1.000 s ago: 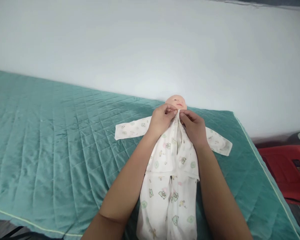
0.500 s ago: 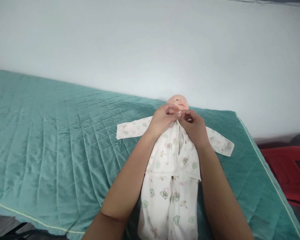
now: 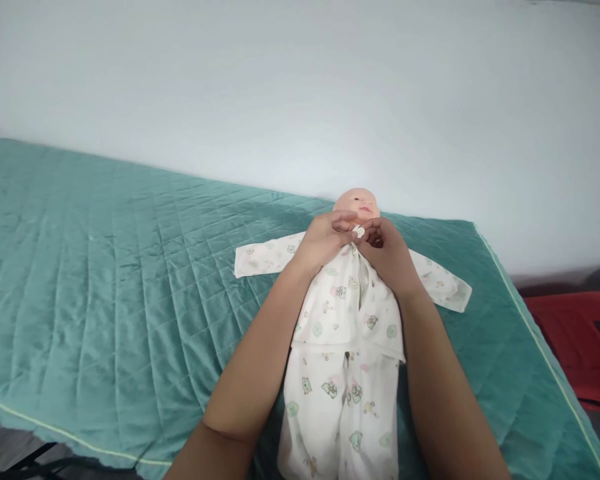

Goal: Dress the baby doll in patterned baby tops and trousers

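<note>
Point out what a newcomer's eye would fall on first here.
Probably the baby doll's head, bare above the left hand and right hand, whose fingers meet at the collar of a bear-printed white top. Next, the green quilted cover spread beneath, and a red plastic object at the right edge.

Soft light is brightening the wall (image 3: 300, 100) toward its middle, dimming at the corners; faint shadows are lining the quilt (image 3: 145, 267), my fingers (image 3: 344, 215) are looking slightly smeared, and my forearms (image 3: 253, 367) are appearing stretched below.
</note>
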A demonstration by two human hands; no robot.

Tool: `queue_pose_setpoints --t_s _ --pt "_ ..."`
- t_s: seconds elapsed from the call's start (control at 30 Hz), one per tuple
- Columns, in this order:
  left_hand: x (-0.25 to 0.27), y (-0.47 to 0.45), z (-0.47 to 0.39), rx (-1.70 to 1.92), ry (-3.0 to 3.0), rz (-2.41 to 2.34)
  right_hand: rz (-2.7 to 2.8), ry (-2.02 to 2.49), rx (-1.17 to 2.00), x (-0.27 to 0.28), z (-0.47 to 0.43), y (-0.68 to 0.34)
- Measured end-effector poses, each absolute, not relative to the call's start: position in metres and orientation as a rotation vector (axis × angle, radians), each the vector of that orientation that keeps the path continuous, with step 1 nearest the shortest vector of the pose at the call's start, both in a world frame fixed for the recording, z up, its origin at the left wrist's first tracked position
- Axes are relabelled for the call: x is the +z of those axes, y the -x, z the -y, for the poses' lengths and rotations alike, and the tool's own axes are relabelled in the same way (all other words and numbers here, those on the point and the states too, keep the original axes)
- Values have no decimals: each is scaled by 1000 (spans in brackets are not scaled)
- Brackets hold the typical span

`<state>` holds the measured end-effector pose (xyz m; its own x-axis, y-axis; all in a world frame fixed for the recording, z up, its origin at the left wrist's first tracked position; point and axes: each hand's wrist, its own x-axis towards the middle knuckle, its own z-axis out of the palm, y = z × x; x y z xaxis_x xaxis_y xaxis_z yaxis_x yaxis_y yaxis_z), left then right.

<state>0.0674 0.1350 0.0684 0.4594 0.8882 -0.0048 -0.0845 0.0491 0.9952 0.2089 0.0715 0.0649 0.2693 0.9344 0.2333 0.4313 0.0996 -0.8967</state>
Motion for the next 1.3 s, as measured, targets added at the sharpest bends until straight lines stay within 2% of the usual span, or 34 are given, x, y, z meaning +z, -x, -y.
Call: queue_pose_setpoints --t_s 0.33,0.77,0.93,1.3 --pt "71 -69 -137 890 -1621 -921 1287 1505 616 63 -72 -210" --pt "68 -66 -140 844 -1967 -891 1411 1557 164 62 -67 -211" --pt "72 -66 -138 836 -2001 -930 1664 1556 88 63 -62 -214" --pt "68 -69 -138 908 -2001 -954 1690 1551 -47 60 -42 -212"
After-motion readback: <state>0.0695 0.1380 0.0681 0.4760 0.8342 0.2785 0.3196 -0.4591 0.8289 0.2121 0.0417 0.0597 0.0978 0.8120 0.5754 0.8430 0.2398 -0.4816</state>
